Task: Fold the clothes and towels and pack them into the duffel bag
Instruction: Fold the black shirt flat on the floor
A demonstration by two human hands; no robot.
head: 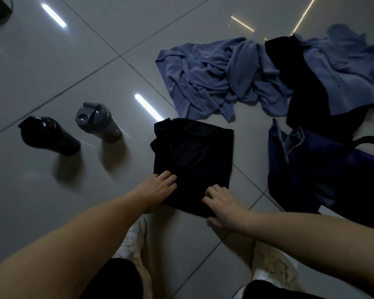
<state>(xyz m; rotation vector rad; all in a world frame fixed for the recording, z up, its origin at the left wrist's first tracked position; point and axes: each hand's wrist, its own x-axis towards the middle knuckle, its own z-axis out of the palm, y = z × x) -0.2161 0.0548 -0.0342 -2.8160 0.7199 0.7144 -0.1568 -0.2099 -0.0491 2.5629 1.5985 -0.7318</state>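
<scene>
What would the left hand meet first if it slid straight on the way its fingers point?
The left hand already touches the folded black garment, so it would cross that cloth first. Beyond lies bare tile, then probably the dark navy duffel bag, though depth is unclear.

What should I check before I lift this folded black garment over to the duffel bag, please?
1. Is the black garment folded compactly: ok, though its far left corner bunches.
2. Are the left hand and right hand on its near edge: ok; whether they grip it, cannot tell.
3. Is the duffel bag open at the mouth: cannot tell.
4. Is the floor between garment and bag bare: ok.
5. Do the grey bottle and black bottle stand apart from the garment: ok.
6. Are the blue towels folded: not ok, crumpled.
</scene>
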